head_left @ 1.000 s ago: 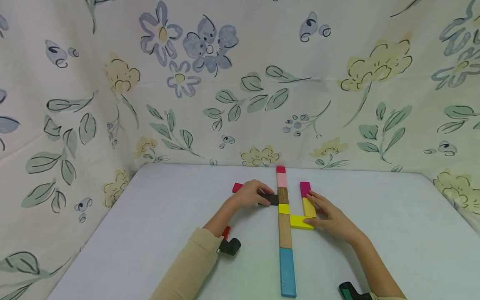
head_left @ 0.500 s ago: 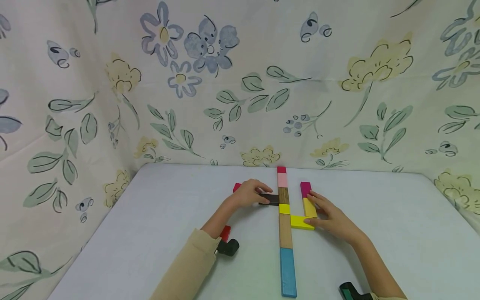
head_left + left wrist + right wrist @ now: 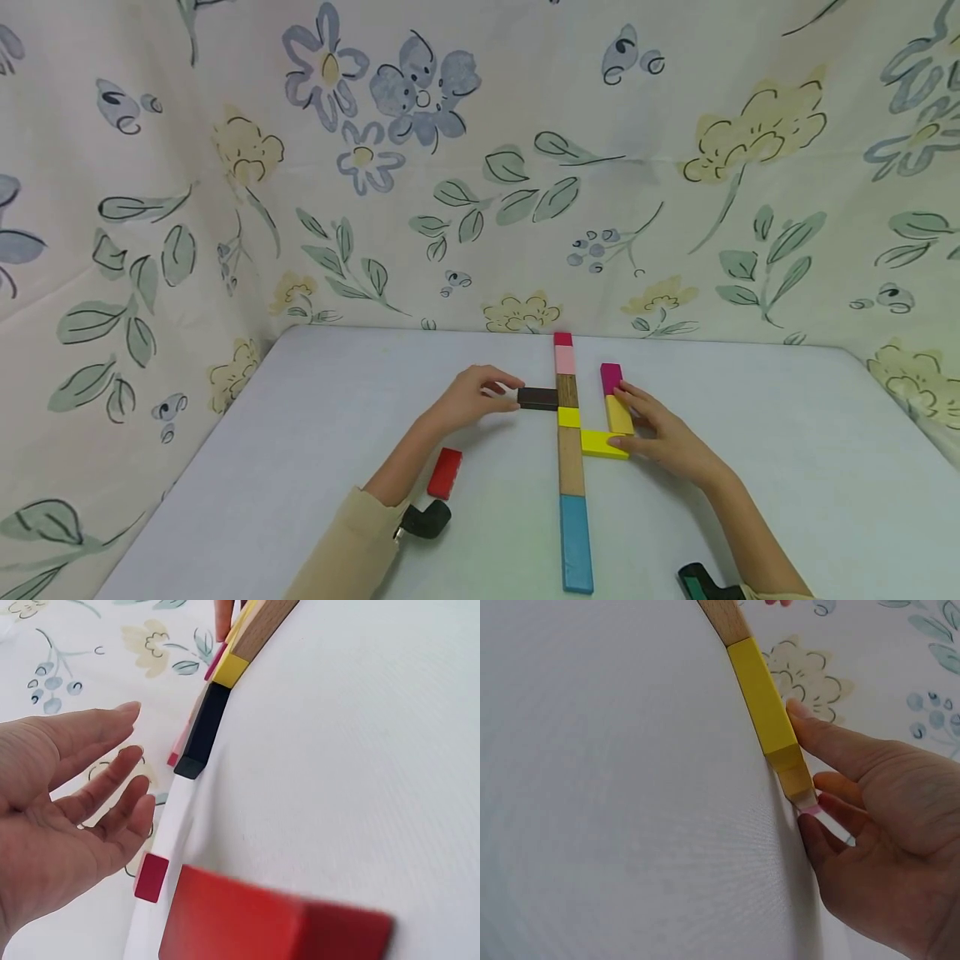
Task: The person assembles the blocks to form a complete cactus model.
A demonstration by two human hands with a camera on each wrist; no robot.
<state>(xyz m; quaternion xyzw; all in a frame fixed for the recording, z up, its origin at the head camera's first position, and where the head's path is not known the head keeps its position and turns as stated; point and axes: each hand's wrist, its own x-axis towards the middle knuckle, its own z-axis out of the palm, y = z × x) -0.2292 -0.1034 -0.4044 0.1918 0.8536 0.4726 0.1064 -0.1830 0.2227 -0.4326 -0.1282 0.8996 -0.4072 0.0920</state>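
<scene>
My left hand [image 3: 471,398] hovers just left of the black block [image 3: 537,398], fingers loosely bent and holding nothing. In the left wrist view a gap separates its fingertips from the black block [image 3: 204,731]. My right hand [image 3: 667,435] rests against two blocks: its thumb touches the bright yellow block [image 3: 600,444], and its fingers lie beside the darker yellow block [image 3: 618,414]. A magenta block [image 3: 611,378] continues above that one. The central column runs from a blue block [image 3: 576,543] through tan [image 3: 571,462], small yellow [image 3: 568,417], brown [image 3: 567,390] and pink [image 3: 565,360] blocks.
A red block [image 3: 444,473] lies near the left forearm. A crimson block [image 3: 152,877] stands beyond the left hand, hidden from the head view. The white table [image 3: 285,467] ends at a floral cloth [image 3: 420,283]. Black wrist devices [image 3: 427,519] sit at the sleeves.
My left hand has let go of the black block and drawn back to the left, covering the crimson block and uncovering the red one. The right hand stays put.
</scene>
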